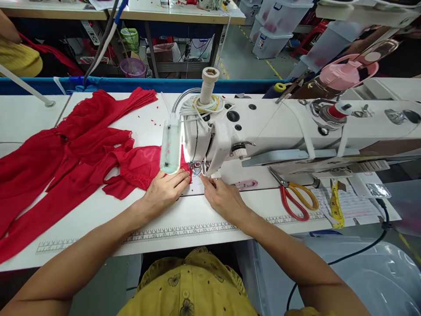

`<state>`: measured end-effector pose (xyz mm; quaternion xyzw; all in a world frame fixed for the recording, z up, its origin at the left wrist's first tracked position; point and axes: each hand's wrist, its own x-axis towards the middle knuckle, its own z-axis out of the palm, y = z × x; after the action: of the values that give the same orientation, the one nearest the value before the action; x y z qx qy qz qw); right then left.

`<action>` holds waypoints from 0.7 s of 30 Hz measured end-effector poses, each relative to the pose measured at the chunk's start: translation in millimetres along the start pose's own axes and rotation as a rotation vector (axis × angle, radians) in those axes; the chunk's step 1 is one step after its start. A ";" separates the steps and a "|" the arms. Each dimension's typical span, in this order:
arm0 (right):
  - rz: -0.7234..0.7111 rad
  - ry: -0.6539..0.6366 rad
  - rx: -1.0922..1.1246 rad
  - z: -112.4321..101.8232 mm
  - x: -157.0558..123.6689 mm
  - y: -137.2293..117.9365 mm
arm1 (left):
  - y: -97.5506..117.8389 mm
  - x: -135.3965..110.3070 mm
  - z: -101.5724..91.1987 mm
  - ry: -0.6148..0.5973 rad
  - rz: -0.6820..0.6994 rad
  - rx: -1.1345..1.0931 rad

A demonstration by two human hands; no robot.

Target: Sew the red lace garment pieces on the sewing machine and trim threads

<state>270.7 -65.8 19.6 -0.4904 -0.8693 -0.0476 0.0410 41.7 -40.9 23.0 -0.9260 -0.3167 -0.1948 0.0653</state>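
Observation:
My left hand (167, 189) lies with its fingers stretched out over the edge of a red lace-trimmed garment (141, 162), just left of the presser foot (196, 165). On the other side of the foot, my right hand (223, 196) has its thumb and fingers pinched together; whatever is between them is too small to make out. The white sewing machine (263, 125) stands over both hands. Its lit lamp (171, 145) hides part of the cloth behind my left fingertips. The rest of the garment spreads leftward across the table in loose folds.
Scissors (297, 199) with red and yellow handles lie right of my right hand, beside a yellow tape measure (336, 204) and papers. A pink clip-like tool (246, 184) rests on the machine bed. A pink-lidded bottle (340, 74) stands behind the machine.

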 end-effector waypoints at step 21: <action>-0.012 0.220 0.169 11.0 -5.4 8.3 | -0.8 3.7 2.6 0.040 -0.037 -0.010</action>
<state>280.3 -64.7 8.5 -0.4717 -0.8634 -0.0281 0.1768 44.8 -37.5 22.0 -0.9162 -0.3316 -0.2160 0.0635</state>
